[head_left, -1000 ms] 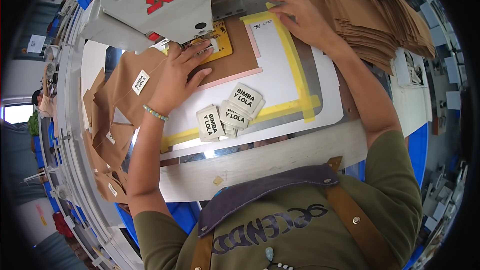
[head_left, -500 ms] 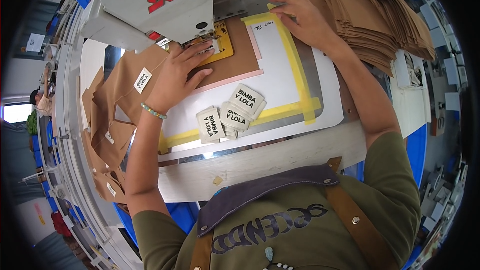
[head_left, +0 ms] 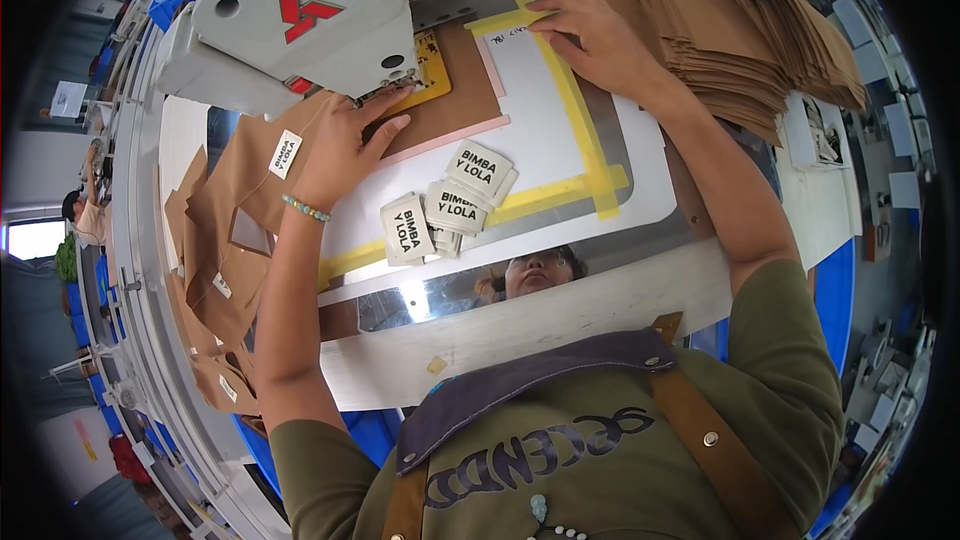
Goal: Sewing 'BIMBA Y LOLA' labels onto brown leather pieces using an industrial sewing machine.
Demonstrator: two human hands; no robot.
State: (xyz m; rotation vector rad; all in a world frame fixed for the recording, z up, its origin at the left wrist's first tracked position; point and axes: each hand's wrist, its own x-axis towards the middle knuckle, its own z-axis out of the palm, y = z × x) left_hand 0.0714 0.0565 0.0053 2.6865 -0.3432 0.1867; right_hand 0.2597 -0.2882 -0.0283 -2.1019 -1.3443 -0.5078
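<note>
Carrying everything, desk [head_left: 510,313]: pale near edge toward the person, the work spread out beyond it.
White board [head_left: 540,130]: flat past that edge, and look, yellow tape [head_left: 576,120] runs along its right and near sides.
Sewing machine [head_left: 300,60]: looming upper left, covering part of the work.
Brown stack [head_left: 690,25]: pieces piled at the far right, beyond the right forearm.
Brown panel [head_left: 467,90]: here it is, ahead and to the right of the left hand [head_left: 345,145], partly hidden; near edge follows a pink strip [head_left: 450,140], climbing left to right. Full long axis, can't call it.
Left hand: clearly the nearer one, fingers reaching forward over the panel, thumb standing well apart; grip wide, nothing seen clasped.
Right hand [head_left: 600,45]: out by the tape's far corner, apart from the panel; grip loosely curled, fairly narrow, nothing visible in it. Touching the tape? Can't tell.
Yellow plate [head_left: 435,75]: right at the left fingertips, its visible part longer away from the person than across.
Loose white labels [head_left: 480,162]: overlapping on the board, nearward and right of the left hand, closer to it than to the right.
</note>
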